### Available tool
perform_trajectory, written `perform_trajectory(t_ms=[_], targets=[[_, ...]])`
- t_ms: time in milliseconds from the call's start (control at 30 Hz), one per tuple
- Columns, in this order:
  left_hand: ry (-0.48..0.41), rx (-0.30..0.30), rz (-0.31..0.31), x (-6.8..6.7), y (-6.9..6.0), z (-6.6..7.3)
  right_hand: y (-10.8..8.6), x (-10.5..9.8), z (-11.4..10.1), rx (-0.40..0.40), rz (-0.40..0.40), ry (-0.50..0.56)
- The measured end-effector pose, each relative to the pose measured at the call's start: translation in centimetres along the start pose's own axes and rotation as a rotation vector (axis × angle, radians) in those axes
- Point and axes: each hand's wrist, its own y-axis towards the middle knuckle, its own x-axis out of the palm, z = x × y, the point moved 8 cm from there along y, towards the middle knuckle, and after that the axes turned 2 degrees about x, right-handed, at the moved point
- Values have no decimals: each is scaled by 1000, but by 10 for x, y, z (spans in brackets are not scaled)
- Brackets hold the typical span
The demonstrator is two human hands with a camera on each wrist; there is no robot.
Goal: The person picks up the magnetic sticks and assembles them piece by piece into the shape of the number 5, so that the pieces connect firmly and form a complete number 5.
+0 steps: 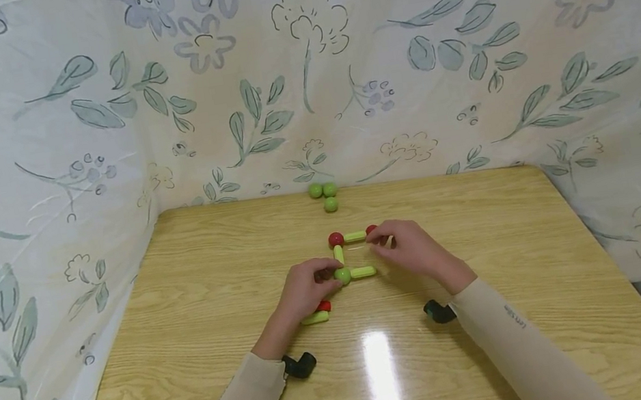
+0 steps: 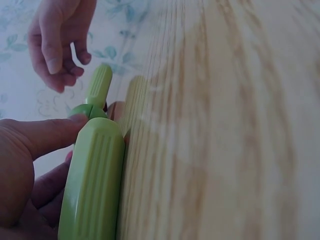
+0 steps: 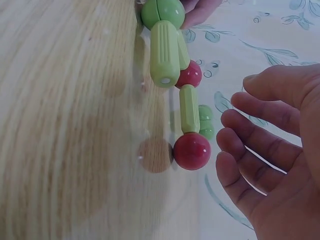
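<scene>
A green ball (image 1: 342, 276) sits on the wooden table, pinched between the thumb and fingers of my left hand (image 1: 307, 290). One ridged light-green rod (image 1: 363, 272) extends right from it, its far end free. Another rod (image 1: 338, 255) leads away to a red ball (image 1: 335, 239). From there a third rod (image 1: 355, 237) runs right to a second red ball (image 3: 192, 151). My right hand (image 1: 405, 246) is beside that second ball; in the right wrist view its fingers are loosely bent, apart from the ball, holding nothing.
Close to my left hand lie another light-green rod (image 1: 316, 318) and a red ball (image 1: 324, 306), partly hidden by the hand. Several green balls (image 1: 330, 204) are grouped at the table's back edge. Behind hangs a flower-patterned cloth (image 1: 256, 99).
</scene>
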Motion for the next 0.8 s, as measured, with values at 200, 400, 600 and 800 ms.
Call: perform_trajectory(t_ms=[200,400,600,800], targets=[[-5,7,-4,0,1,-1,0,-1,-1,4,-1,3],[-14,15,-7,0,1,-3,1,0,-3,-7,-2,5],[-15,23,-5,-1,2,-2,2,-2,-2,2,0,6],[-10,19,-9,-1,2,-2,5,-6,-3,-8,3,2]])
